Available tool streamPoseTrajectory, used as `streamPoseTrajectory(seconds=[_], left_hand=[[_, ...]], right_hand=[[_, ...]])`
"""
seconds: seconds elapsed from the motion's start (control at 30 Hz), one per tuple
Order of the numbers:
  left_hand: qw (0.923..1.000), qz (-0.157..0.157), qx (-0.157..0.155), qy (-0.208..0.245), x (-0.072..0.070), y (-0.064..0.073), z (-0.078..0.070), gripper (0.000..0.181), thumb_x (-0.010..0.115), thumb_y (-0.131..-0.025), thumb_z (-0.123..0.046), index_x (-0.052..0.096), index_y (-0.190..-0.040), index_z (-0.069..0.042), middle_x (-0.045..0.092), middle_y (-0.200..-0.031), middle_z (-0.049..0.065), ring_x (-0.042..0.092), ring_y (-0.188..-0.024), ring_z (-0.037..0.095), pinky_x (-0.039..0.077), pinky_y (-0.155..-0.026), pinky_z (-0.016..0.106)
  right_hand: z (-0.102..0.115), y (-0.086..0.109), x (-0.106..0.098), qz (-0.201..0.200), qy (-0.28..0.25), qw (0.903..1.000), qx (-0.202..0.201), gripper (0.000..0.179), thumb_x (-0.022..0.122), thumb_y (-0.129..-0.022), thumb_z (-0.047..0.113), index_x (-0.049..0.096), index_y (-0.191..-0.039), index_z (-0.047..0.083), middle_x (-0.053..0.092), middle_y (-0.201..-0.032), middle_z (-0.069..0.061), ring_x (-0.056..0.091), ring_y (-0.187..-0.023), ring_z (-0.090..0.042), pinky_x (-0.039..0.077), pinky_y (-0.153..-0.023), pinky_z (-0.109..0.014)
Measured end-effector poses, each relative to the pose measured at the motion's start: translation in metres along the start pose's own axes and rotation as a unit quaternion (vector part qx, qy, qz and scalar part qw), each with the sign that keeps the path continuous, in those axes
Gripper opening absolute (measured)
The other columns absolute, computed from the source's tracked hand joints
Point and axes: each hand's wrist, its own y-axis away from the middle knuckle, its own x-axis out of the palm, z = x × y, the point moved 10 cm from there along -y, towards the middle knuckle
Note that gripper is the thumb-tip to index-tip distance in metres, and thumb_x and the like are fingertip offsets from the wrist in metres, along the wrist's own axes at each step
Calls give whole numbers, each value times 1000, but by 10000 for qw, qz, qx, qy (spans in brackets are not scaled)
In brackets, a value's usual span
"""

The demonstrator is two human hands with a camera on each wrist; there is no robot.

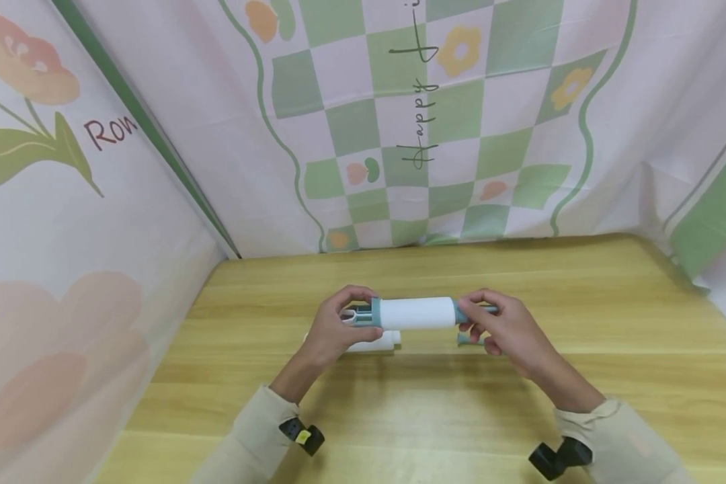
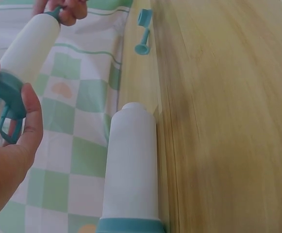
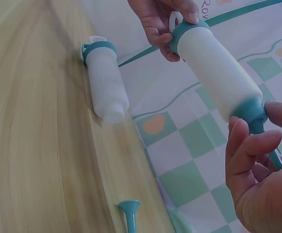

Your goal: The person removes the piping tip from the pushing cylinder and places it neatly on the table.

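Between both hands a white syringe-like tube (image 1: 416, 313) with teal ends lies level above the table. My left hand (image 1: 333, 329) grips its teal collar (image 2: 10, 94), thumb on one side and fingers on the other; a white ring handle (image 1: 349, 314) shows inside that palm. At the other end my right hand (image 1: 514, 333) pinches the teal tip (image 3: 250, 110), whose thin spout runs down among the fingers. Below the left hand a second white tube (image 2: 131, 165) with a teal collar rests on its side, partly hidden in the head view.
On the wooden table (image 1: 423, 417), below the right hand, lie a teal funnel-ended spout (image 3: 130, 208) and a small teal piece (image 2: 144, 17). A patterned cloth (image 1: 435, 134) hangs behind the table's far edge, another cloth (image 1: 66, 255) along the left.
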Motion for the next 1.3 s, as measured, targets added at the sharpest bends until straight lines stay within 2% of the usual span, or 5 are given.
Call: streamPoseTrajectory(seconds=[0.33,0.63,0.87,1.07,1.3], left_hand=[[9999,-40,-119,57,0,-2,1,46,85,-75,-3,67,-115,-15,63,-121,5,58,-106,29,50,-85,43],[9998,-33,-190,71,-1,-1,3,47,85,-75,-3,67,-116,-16,62,-121,5,58,-105,30,52,-83,43],[9998,-35,-172,99,-3,2,6,48,84,-75,-1,66,-117,-15,61,-121,5,57,-106,29,50,-84,43],[10000,-38,-77,-42,-5,2,7,48,85,-74,-3,67,-117,-15,62,-120,3,54,-112,26,44,-91,46],[10000,11,35,-89,-3,2,4,48,86,-74,-3,67,-116,-15,62,-120,2,54,-112,25,43,-92,47]], right_hand=[[1,0,-3,64,58,9995,-308,35,67,-98,18,56,-123,-4,65,-99,-17,58,-68,-17,42,-48,-24],[7,1,-2,74,406,9966,-713,35,73,-92,9,57,-122,-2,62,-119,-21,66,-95,-21,57,-69,-33],[8,1,3,195,374,9951,-889,45,71,-92,4,52,-132,-5,59,-121,-24,64,-99,-24,58,-75,-35],[10,3,-1,-153,838,9929,-826,42,57,-104,24,51,-137,0,60,-123,-21,65,-93,-21,56,-67,-32],[1,-1,-10,-631,1121,9914,-240,51,47,-105,44,61,-122,-2,68,-94,-14,65,-77,-22,54,-61,-32]])
